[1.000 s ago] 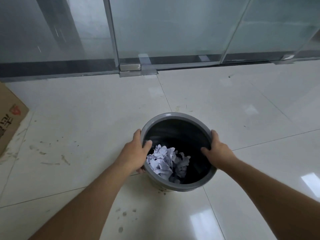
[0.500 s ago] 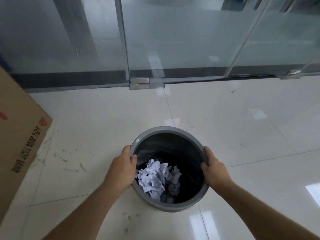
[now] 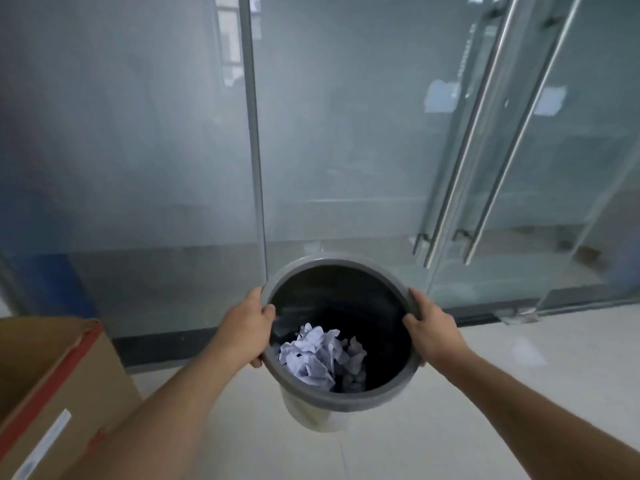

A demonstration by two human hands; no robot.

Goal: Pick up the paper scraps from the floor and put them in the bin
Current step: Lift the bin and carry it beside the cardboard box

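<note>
A round grey bin (image 3: 349,396) with a dark inside is held up off the floor between both hands. My left hand (image 3: 247,327) grips the rim on its left side, thumb inside. My right hand (image 3: 433,329) grips the rim on the right, thumb hooked over the edge. Crumpled white paper scraps (image 3: 320,355) lie in a heap at the bottom of the bin. No scraps show on the visible floor.
A brown cardboard box (image 3: 52,386) with red tape stands close at the lower left. Frosted glass walls and a glass door with long metal handles (image 3: 474,161) rise straight ahead. Pale floor tiles (image 3: 519,375) stretch to the right.
Both hands have lifted the bin off the floor, and my view has tilted up toward the glass wall. The cardboard box now appears closer at the left.
</note>
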